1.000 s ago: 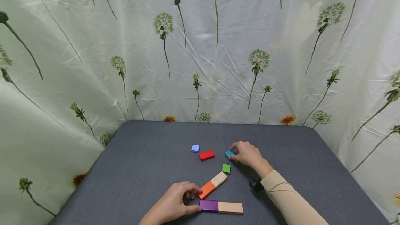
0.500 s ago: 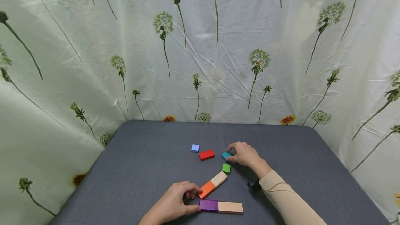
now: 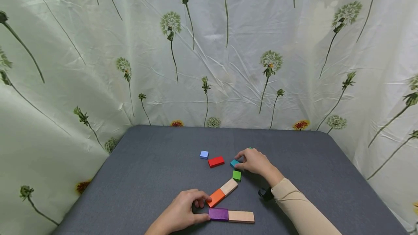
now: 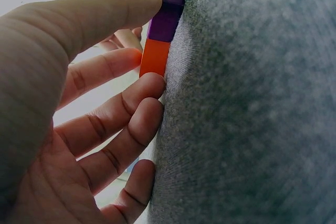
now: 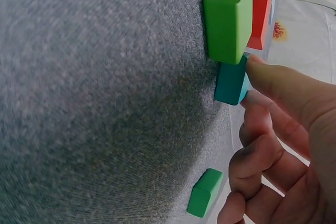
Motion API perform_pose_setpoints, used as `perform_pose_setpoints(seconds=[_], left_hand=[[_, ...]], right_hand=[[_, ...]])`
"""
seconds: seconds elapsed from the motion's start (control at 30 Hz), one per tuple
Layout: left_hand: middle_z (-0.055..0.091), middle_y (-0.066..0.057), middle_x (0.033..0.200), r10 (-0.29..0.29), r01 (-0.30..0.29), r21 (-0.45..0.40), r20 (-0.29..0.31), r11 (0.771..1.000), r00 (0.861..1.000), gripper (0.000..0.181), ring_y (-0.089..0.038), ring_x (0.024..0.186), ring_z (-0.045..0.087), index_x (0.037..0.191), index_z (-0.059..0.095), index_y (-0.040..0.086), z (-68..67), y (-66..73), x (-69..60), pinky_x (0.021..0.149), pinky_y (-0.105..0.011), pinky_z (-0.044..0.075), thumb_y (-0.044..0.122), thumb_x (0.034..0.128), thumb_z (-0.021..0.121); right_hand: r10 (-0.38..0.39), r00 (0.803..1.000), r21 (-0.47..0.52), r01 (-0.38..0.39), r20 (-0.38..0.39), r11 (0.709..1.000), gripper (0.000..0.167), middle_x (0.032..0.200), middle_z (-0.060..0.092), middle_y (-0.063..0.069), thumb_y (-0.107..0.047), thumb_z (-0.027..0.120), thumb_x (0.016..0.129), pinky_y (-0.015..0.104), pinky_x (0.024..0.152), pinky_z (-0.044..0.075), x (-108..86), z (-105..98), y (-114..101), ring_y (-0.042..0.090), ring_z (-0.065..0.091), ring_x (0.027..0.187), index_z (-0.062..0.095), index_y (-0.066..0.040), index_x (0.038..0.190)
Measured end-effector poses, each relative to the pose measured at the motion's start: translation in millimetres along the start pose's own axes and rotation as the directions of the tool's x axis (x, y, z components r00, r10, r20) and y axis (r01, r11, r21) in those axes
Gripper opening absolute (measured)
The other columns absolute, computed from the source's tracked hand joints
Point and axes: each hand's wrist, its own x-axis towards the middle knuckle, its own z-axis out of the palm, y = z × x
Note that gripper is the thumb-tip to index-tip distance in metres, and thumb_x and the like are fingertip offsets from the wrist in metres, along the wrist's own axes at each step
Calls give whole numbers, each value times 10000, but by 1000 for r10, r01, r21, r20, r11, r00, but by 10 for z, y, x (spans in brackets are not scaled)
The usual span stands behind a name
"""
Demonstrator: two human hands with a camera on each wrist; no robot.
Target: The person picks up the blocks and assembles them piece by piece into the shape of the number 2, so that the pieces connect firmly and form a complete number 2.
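Note:
My right hand (image 3: 256,161) pinches a small teal block (image 3: 234,163) between thumb and index finger, low over the dark cloth; its other fingers curl loosely. Just in front of it sits a bright green block (image 3: 236,176). A red block (image 3: 216,161) lies to the left. My left hand (image 3: 184,207) rests on the table. In the left wrist view its thumb touches a purple block (image 4: 167,17), and its index fingertip touches an orange block (image 4: 154,57). Beyond the orange one a pale wooden block (image 3: 229,187) continues a slanted row.
A second pale wooden block (image 3: 241,217) adjoins the purple one end to end. Toward the back lies a light blue block (image 3: 204,154). A darker green block (image 5: 205,192) is mostly hidden behind my right hand in the head view. A flowered curtain (image 3: 196,64) surrounds the table.
My right hand has drawn the teal block slightly left and nearer the green and red blocks. A darker green block now peeks out behind that hand. My left hand has stayed put.

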Motion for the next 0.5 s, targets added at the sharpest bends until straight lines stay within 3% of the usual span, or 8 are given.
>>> perform_pose_setpoints(seconds=[0.5], left_hand=[[607,165,883,-17,17,10,7,1000,1000,359,30,800,541,1152,770,259,-4,12,-3,717,-206,465,347,841,927]], right_hand=[[-22,1000,11,22,3,1000,229,744,601,-25,-260,869,916,282,599,395,-1,28,-21,120,523,651,818,-153,1112]])
